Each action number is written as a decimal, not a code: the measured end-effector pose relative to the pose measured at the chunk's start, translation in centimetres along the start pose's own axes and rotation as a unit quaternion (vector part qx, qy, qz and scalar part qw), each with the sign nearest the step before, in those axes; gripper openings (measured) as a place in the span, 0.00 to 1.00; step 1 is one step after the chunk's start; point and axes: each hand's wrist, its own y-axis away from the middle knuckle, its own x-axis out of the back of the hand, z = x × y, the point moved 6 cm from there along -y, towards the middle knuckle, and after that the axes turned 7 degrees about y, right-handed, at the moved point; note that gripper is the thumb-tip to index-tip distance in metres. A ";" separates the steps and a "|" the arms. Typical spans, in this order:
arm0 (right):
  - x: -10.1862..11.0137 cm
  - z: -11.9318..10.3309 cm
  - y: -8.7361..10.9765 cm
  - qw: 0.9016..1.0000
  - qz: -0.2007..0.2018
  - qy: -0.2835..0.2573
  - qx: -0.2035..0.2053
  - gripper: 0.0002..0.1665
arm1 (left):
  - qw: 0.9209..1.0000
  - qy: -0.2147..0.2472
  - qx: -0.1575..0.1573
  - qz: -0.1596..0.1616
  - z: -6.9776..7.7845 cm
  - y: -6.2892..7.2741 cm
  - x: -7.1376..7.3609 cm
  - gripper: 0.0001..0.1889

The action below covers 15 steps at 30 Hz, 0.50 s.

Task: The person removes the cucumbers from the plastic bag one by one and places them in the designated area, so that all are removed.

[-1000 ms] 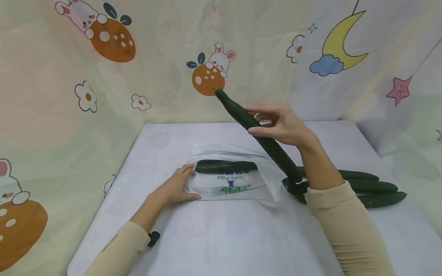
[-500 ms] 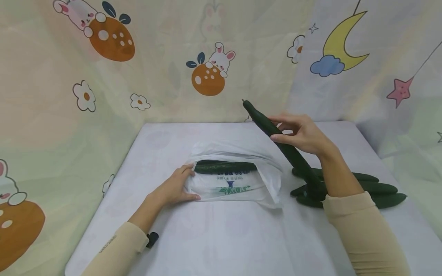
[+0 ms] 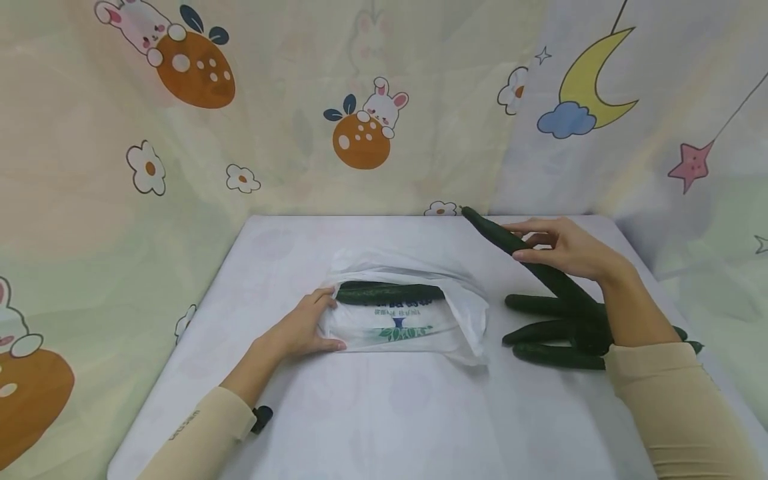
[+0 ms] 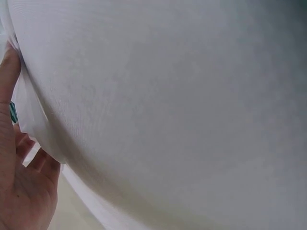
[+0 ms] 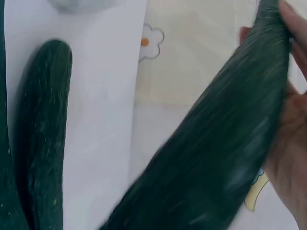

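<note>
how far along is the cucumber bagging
Early on. One cucumber in the bag already lies inside the white plastic bag, whose mouth the left hand holds. The right hand grips a held cucumber, tilted above the loose cucumbers on the table. Those are still outside the bag.

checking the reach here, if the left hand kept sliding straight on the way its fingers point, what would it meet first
The left hand points right into the white plastic bag, whose edge it already grips. Beyond that, probably the cucumber in the bag, though depth is unclear.
</note>
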 end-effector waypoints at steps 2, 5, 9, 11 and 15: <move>0.0 0.9 0.0 1.000 -0.015 0.017 0.004 0.32 | 1.000 -0.001 -0.001 0.002 0.1 -0.1 0.1 0.46; -0.2 2.0 -0.3 0.998 -0.038 0.032 0.024 0.33 | 1.000 -0.003 -0.001 0.004 0.1 -0.1 0.2 0.45; -0.7 3.7 -0.4 0.997 -0.070 0.032 0.021 0.33 | 1.000 -0.001 0.001 -0.001 0.0 -0.1 0.2 0.45; -1.0 4.5 -0.3 0.996 -0.083 0.035 0.014 0.33 | 1.000 0.003 0.003 -0.003 0.1 -0.1 0.1 0.45; -1.4 5.7 -0.2 0.994 -0.093 0.061 0.013 0.31 | 1.000 0.000 0.005 -0.002 0.0 0.0 -0.2 0.45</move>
